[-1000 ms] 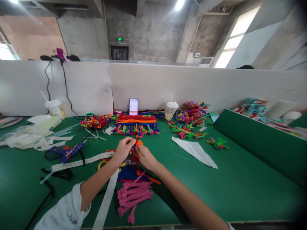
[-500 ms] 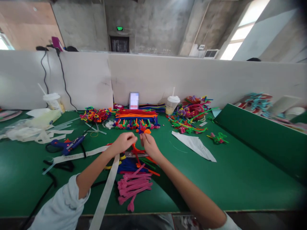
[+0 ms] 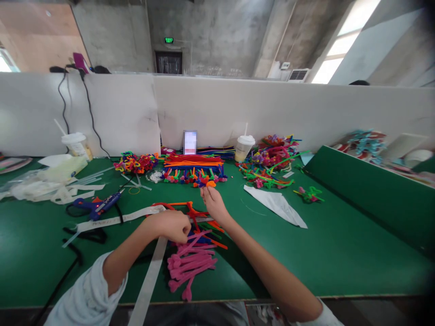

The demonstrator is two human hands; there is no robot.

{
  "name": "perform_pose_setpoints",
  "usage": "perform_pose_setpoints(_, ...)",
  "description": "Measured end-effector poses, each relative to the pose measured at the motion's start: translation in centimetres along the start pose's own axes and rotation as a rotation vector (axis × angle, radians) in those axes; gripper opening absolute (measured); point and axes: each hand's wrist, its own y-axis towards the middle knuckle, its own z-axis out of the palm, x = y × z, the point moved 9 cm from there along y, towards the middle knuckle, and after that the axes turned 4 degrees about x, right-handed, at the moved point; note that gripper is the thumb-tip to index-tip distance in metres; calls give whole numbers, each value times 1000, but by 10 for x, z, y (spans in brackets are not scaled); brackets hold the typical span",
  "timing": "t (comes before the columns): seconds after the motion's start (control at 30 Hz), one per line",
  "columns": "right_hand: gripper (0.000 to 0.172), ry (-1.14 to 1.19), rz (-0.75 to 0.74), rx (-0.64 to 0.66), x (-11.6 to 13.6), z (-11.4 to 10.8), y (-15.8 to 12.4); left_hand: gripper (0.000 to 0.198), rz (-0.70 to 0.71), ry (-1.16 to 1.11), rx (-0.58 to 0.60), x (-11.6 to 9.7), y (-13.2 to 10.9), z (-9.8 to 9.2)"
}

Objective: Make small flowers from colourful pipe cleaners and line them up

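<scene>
My right hand (image 3: 215, 204) is closed in a pinch, holding up a small pipe-cleaner flower (image 3: 211, 184) with orange and blue-purple parts. My left hand (image 3: 174, 226) is lower, over the loose pipe cleaners, its fingers curled downward. What those fingertips grip, if anything, is hidden. Just below it lies a stack of pink pipe cleaners (image 3: 190, 262) with looped, heart-like ends. Red and orange pipe cleaners (image 3: 190, 209) and a few green ones lie between the hands, partly over scissors. Blue ones are mostly covered by the left hand.
A blue glue gun (image 3: 98, 206) lies left, beside a long white strip (image 3: 118, 218). Bundled pipe cleaners (image 3: 193, 160), a phone (image 3: 190, 142) and a lidded cup (image 3: 244, 147) stand at the back. A white sheet (image 3: 275, 206) and a green-walled box (image 3: 367, 194) are right.
My left hand has come away from beside the right hand, down toward the pink and blue pipe cleaners. My right hand has stayed nearly in place with the flower.
</scene>
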Motion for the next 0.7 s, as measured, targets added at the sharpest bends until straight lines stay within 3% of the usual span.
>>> perform_pose_setpoints(0.17, 35, -31, -23, 55, 11, 2, 0, 15, -6, -179, -216, 11, -3, -33)
perform_pose_setpoints(0.3, 30, -266, -117, 89, 26, 9, -6, 13, -24, -422, -435, 29, -4, -54)
perform_pose_setpoints(0.47, 24, -532, -187, 81, 28, 17, -12, 12, 3, -775, -551, 43, 5, -53)
perform_pose_setpoints(0.7, 25, -664, -191, 72, 24, 17, -7, 19, -20, -640, -583, 43, 8, -50)
